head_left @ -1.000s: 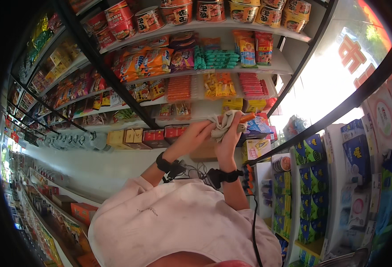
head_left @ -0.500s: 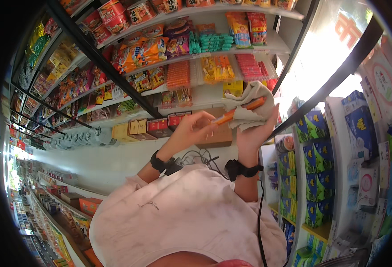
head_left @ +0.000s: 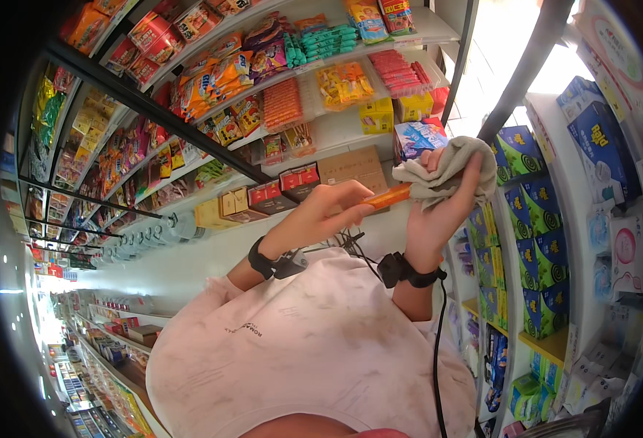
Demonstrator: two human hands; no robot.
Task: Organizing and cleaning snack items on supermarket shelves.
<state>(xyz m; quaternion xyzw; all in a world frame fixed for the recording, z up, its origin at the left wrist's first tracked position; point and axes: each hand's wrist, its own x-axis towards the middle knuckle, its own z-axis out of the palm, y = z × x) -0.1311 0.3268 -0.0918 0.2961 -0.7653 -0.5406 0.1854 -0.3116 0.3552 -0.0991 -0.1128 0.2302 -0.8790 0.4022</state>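
Between my hands is a slim orange stick-shaped snack packet, held roughly level with its right end slightly higher. My left hand pinches its left end between thumb and fingers. A grey-beige cloth covers the right end. My right hand is closed around the cloth, with the thumb on one side and fingertips showing over the top. What lies inside the cloth folds is hidden.
Snack shelves stand ahead, with orange stick packets and pink ones in clear trays. Cardboard boxes sit low down. At right, a rack holds blue-green tissue packs. A black cable hangs from my right wrist.
Both hands have shifted right with the stick packet and cloth. The cloth now wraps more closely over the packet's right end, and my right fingers have curled round it. The view has turned slightly.
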